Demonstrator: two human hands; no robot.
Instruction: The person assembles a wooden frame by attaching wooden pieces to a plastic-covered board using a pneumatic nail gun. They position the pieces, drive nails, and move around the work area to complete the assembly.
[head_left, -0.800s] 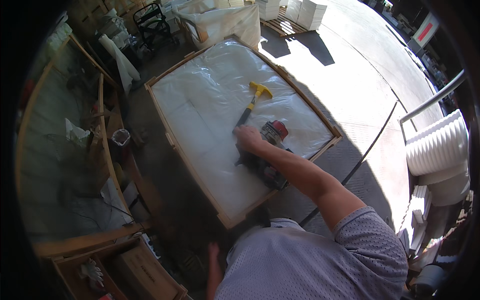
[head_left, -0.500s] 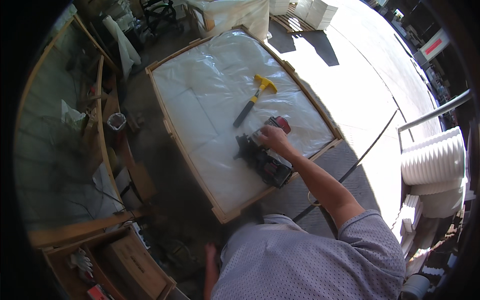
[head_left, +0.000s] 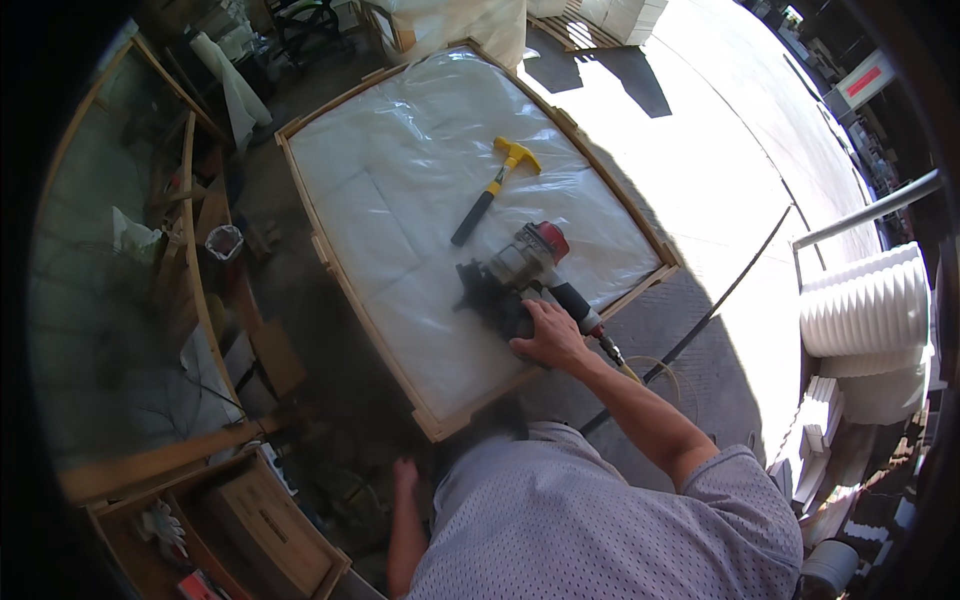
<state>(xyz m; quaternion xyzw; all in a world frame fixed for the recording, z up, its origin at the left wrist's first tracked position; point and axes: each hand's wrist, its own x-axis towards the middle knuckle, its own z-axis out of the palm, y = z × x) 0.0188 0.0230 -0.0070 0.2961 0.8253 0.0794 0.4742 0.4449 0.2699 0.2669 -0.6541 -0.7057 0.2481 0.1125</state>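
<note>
Head view is showing the large wooden frame wrapped in clear plastic sheeting (head_left: 400, 200), lying flat on the ground, and everything else is sitting relative to it. Below the frame's near corner, the left hand (head_left: 403, 475) is hanging beside the grey-shirted torso with fingers loosely spread, gripping nothing. On the sheeting, toward the frame's middle, the yellow-headed hammer with a black handle (head_left: 490, 195) is lying untouched. Just nearer the frame's near-right edge, the grey pneumatic nail gun with a red cap (head_left: 520, 270) is resting on the plastic, its hose trailing off over the frame's right rail. The right hand (head_left: 548, 335) is lying on the gun's black lower body, fingers curled over it in a loose grasp.

Compared with half a second earlier, the right hand is sitting lower on the tool, closer to the frame's near edge, while the hammer is keeping its spot.
</note>
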